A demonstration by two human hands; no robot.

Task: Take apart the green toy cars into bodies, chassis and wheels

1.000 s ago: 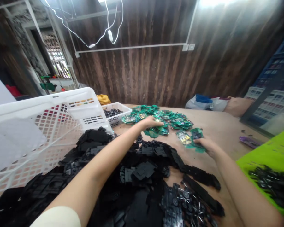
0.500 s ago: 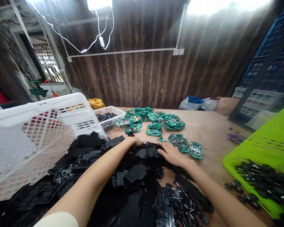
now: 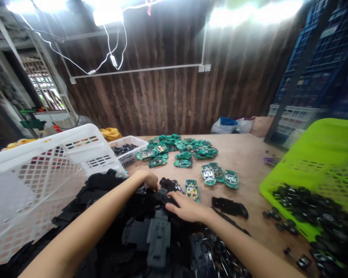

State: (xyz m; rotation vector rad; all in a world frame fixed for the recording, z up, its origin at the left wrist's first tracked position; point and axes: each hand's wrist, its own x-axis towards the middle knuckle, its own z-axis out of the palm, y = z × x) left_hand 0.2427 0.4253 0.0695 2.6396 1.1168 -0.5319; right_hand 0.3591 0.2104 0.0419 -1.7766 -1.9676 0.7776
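A heap of black plastic toy car chassis (image 3: 159, 241) fills the near middle and left of the table. My left hand (image 3: 150, 180) is at its far edge with fingers curled downward; what they close on is hidden. My right hand (image 3: 184, 206) has thumb and fingers around a black chassis piece (image 3: 164, 196) at the top of the heap. Just beyond it lies a green toy car body (image 3: 192, 190) with its inside facing up. More green car bodies (image 3: 204, 148) are grouped farther back. Wheel axles (image 3: 224, 251) lie loose below my right forearm.
A tilted white basket (image 3: 84, 148) stands at left, with a smaller white basket (image 3: 137, 143) of dark parts behind it. At right, a lime green basket (image 3: 313, 144) spills black wheels (image 3: 316, 212). A separate black chassis (image 3: 230, 206) lies on the table (image 3: 243, 154).
The view has turned right. Both hands have drawn nearer. A green body now shows beside my right hand, another among those at right, and a black chassis lies apart on the table.
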